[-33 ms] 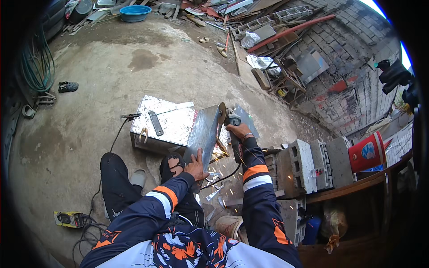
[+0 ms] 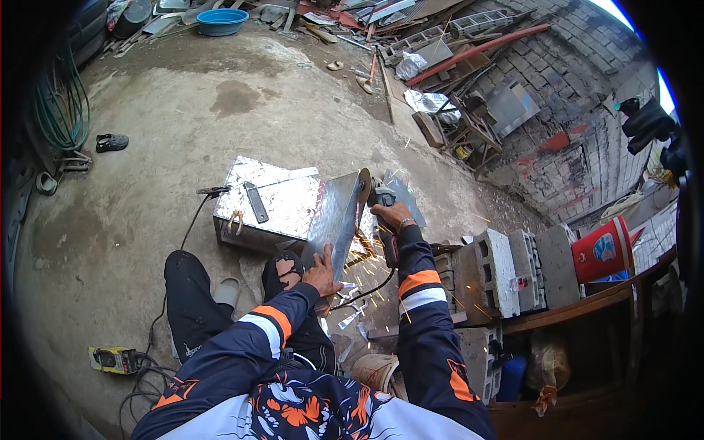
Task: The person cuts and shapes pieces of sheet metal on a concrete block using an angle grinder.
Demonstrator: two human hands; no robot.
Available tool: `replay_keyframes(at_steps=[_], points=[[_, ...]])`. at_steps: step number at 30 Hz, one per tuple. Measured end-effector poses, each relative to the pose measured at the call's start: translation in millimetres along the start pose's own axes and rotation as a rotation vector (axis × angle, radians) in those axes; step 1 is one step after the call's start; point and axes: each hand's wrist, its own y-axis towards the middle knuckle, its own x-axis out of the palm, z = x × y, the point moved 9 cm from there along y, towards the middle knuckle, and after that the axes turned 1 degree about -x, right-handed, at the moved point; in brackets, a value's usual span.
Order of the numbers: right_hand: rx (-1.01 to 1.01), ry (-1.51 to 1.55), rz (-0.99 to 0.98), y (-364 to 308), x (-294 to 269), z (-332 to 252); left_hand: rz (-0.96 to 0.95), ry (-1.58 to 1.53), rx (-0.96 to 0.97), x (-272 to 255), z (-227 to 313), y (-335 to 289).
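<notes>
My right hand point(image 2: 394, 214) is closed around an angle grinder point(image 2: 383, 196). The grinder's round disc point(image 2: 364, 185) meets the right edge of a grey metal sheet point(image 2: 330, 220), and orange sparks stream down from there toward me. On the near end of the sheet my left hand point(image 2: 320, 277) lies with fingers stretched out, pressing it down. The sheet rests over the right part of a silvery, foil-like box point(image 2: 282, 198). Another grey sheet piece point(image 2: 403, 196) shows beyond the grinder. The exact contact of disc and sheet is partly hidden.
On the box lie a dark flat bar point(image 2: 256, 203), a clamp point(image 2: 214, 191) with a cable and brass-coloured pliers point(image 2: 235, 220). Concrete blocks point(image 2: 495, 271) and a red bucket point(image 2: 601, 249) stand at the right. A yellow machine point(image 2: 114, 360) sits at lower left. Metal scraps point(image 2: 353, 317) litter the floor.
The sparks are thicker and spread wider, some now flying up and to the right. Both hands, the grinder and the sheet stay nearly in place.
</notes>
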Motion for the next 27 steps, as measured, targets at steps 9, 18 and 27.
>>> replay_keyframes(at_steps=[9,18,27], points=[[0.009,0.031,0.016,9.1,-4.8,16.1,-0.005,0.025,0.015,3.3,8.5,1.7],[0.074,0.063,0.015,4.0,-9.4,8.9,0.011,0.03,0.008,2.7,4.7,1.3],[0.032,0.088,-0.005,8.3,-8.9,16.2,-0.017,0.011,0.025,2.2,10.2,-0.5]])
